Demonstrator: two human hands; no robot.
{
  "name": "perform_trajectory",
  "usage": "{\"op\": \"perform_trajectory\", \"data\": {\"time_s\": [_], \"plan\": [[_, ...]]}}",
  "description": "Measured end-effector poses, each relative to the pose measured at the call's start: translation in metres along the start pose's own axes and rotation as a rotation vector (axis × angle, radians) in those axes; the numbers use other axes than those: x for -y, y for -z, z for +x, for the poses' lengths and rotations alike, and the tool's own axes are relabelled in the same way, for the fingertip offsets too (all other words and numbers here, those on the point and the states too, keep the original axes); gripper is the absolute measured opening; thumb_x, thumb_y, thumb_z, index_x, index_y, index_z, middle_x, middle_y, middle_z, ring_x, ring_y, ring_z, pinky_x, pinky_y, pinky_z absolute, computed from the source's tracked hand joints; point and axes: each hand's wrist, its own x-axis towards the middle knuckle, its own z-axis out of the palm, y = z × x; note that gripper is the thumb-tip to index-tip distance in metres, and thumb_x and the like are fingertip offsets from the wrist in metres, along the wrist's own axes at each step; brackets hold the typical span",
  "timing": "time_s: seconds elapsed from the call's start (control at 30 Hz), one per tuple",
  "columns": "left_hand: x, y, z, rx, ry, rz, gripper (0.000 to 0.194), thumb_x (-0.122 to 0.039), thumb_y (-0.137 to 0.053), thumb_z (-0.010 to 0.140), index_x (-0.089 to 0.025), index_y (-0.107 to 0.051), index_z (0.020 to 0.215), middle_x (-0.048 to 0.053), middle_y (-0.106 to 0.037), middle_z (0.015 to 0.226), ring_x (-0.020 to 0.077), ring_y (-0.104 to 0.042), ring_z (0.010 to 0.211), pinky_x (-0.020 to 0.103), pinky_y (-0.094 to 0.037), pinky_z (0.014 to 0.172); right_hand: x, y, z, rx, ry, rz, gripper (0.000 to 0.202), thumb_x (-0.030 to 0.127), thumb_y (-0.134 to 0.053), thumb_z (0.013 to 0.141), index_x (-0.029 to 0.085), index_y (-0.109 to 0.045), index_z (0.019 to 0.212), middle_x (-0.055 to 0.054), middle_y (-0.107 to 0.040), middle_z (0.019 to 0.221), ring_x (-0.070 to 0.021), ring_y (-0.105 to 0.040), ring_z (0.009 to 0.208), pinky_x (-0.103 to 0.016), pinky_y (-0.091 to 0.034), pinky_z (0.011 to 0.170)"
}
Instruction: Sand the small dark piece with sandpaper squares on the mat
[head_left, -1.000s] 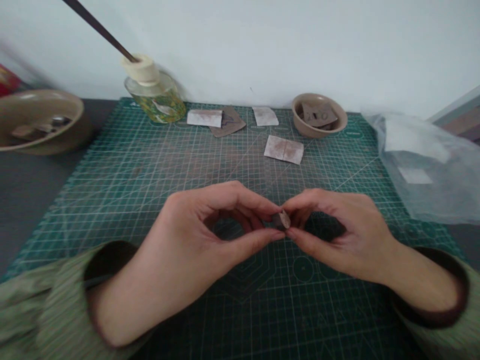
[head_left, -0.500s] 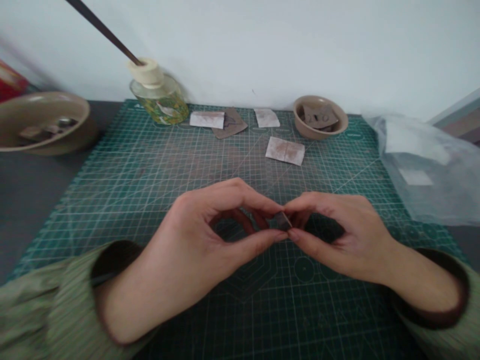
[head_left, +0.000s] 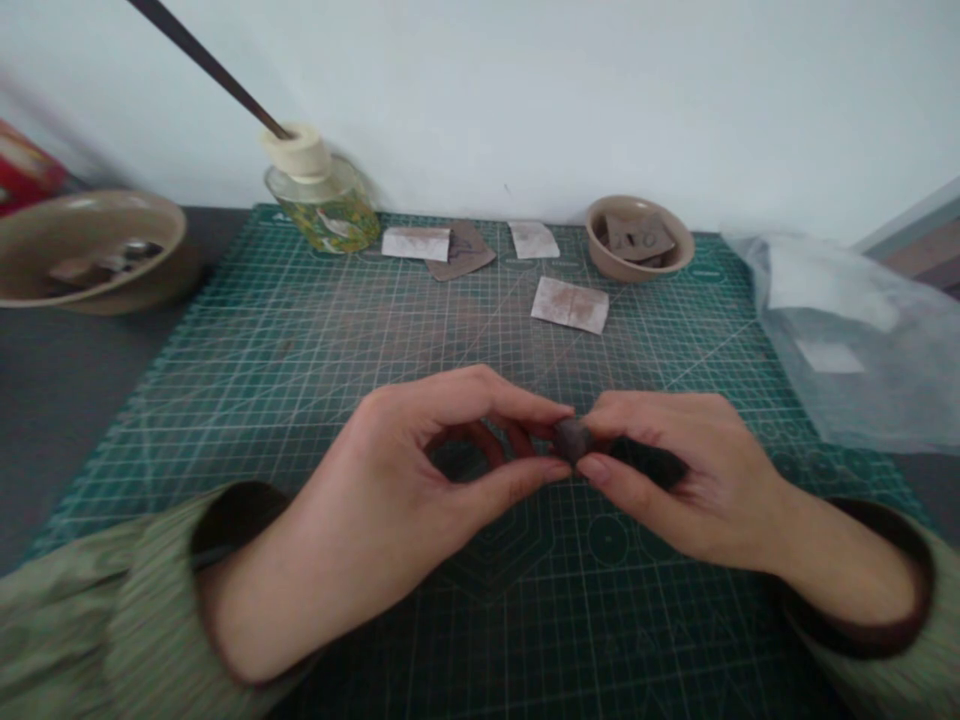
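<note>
A small dark grey-brown piece (head_left: 573, 439) with a rounded face is pinched between the fingertips of both hands; its exact kind does not show. My left hand (head_left: 420, 490) grips it from the left with thumb and index finger, the other fingers curled behind. From the right, my right hand (head_left: 690, 475) holds it the same way, thumb at the lower edge and index finger at the upper. Both hands are raised over the green cutting mat (head_left: 360, 620).
Worn sandpaper pieces (head_left: 570, 305) lie across the mat's far part. Behind stand a small bowl (head_left: 637, 270) of sandpaper scraps and a patterned bottle (head_left: 322, 205) holding a dark stick. Left is a larger bowl (head_left: 97, 295) with small items; right, a clear plastic bag (head_left: 885, 390).
The small piece has been turned between my fingertips: a flat, sharp-edged side showed before, and a rounded dark face shows now. Both hands remain in nearly the same place.
</note>
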Motion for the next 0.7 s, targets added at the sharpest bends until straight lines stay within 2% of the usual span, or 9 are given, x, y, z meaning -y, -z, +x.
{"op": "perform_trajectory", "data": {"time_s": [0.1,0.23,0.33,0.5,0.7], "plan": [[-0.0002,0.0002,0.0003,0.005,-0.031,0.012,0.02,-0.021,-0.09,0.095,-0.029,-0.088,0.114,-0.004,-0.084,0.102,0.01,-0.078,0.086,0.017,-0.063,0.079,-0.0025,-0.0013,-0.0004,0.016,0.024,0.037,0.012,0.025,-0.07,0.112,0.016,-0.073,0.104,0.0,-0.073,0.088,-0.0101,-0.067,0.076,-0.021,-0.052,0.072],[-0.0013,-0.0003,0.0003,0.002,-0.077,0.051,0.022,-0.02,-0.088,0.097,-0.027,-0.088,0.118,-0.003,-0.082,0.104,0.0089,-0.077,0.086,0.017,-0.062,0.078,-0.0019,-0.0002,-0.0002,0.034,0.033,0.033,0.01,0.023,-0.068,0.113,0.016,-0.074,0.106,-0.001,-0.074,0.091,-0.0112,-0.069,0.079,-0.023,-0.053,0.074],[-0.0022,0.0,0.0006,-0.01,-0.113,0.097,0.021,-0.017,-0.085,0.098,-0.025,-0.087,0.118,-0.003,-0.081,0.103,0.0082,-0.076,0.085,0.017,-0.061,0.079,0.0012,0.0012,-0.0005,-0.014,-0.005,-0.007,0.002,0.018,-0.074,0.107,0.018,-0.075,0.108,0.0,-0.077,0.091,-0.0113,-0.072,0.079,-0.022,-0.056,0.076],[-0.0022,0.001,0.0015,-0.017,-0.156,0.157,0.024,-0.014,-0.081,0.097,-0.025,-0.087,0.117,-0.002,-0.08,0.102,0.0087,-0.074,0.085,0.019,-0.06,0.076,0.0023,-0.0002,-0.0021,-0.167,-0.122,0.014,0.028,0.019,-0.089,0.095,0.022,-0.072,0.116,0.002,-0.081,0.095,-0.0133,-0.078,0.08,-0.023,-0.062,0.077],[-0.0029,0.0004,0.0012,0.0,-0.153,0.155,0.024,-0.012,-0.082,0.095,-0.025,-0.087,0.114,-0.003,-0.08,0.099,0.0089,-0.073,0.082,0.019,-0.059,0.072,0.0006,-0.0004,-0.0006,-0.129,-0.057,0.065,0.029,0.015,-0.086,0.097,0.022,-0.075,0.123,0.001,-0.083,0.1,-0.0131,-0.079,0.08,-0.024,-0.064,0.076]]}}
